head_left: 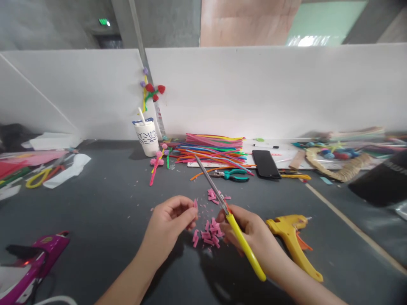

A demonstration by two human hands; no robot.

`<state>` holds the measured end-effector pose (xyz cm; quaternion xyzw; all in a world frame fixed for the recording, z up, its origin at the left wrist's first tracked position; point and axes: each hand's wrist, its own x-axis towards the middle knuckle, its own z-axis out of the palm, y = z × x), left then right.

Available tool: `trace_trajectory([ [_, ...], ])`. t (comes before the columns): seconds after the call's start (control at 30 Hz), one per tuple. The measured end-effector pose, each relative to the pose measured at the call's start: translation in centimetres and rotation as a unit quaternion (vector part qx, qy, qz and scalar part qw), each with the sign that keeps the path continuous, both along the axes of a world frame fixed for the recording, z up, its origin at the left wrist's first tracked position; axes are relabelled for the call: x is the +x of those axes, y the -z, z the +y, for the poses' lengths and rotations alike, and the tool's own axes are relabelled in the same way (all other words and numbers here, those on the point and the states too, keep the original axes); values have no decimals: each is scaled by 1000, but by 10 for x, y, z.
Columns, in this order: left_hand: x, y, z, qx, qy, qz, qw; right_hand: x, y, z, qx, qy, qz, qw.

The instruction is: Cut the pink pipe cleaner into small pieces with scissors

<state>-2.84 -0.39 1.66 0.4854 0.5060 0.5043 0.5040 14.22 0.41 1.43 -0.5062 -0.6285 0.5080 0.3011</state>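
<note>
My left hand pinches a short pink pipe cleaner piece between thumb and fingertips. In my right hand is a pair of scissors with a yellow handle, its metal blades pointing up and away to the left. Between and below the hands lies a pile of cut pink pieces on the dark table. A smaller heap of pink pieces sits farther back, partly behind the blades. Some fingers of my right hand are hidden behind the scissors.
A yellow glue gun lies right of my right hand; a purple glue gun is at the left. Behind are teal pliers, a phone, a bundle of colourful pipe cleaners and a white cup.
</note>
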Motion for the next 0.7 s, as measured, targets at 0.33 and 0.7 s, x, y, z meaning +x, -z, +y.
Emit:
trace_trajectory([
  [0.33,18,9,-5,61,156,277,946,-3,2,2,22,1,19,1000],
  [0.7,4,11,7,100,78,362,923,16,11,54,-32,127,-56,990],
])
